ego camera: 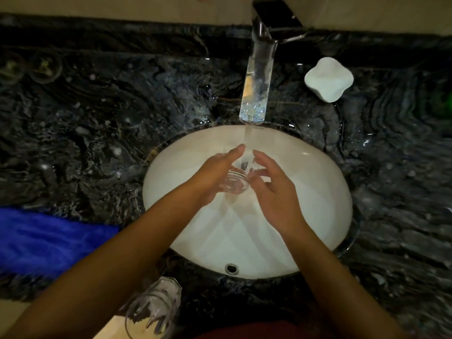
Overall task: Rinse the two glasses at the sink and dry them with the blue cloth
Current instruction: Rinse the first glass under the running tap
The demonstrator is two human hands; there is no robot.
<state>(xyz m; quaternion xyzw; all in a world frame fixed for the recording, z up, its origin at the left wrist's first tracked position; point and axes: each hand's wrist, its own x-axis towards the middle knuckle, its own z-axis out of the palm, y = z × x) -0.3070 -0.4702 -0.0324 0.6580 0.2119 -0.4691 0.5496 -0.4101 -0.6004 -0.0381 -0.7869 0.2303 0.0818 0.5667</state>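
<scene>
Head view: left hand (215,174) cradles the small clear glass tumbler (234,183) under the tap stream (248,140) to rinse it, right hand (274,189) spread loosely beside it, steadying.

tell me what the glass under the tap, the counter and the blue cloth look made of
Glass: clear glass, see-through with bright rim glints.
Counter: looks like polished dark stone, swirled veins and a wet shine; could be an imitation.
Blue cloth: soft fuzzy fabric, probably microfibre.

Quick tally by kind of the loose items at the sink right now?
Glasses: 2, one held under the tap, one on the counter's near edge
Blue cloth: 1
White soap dish: 1
Total: 4
</scene>
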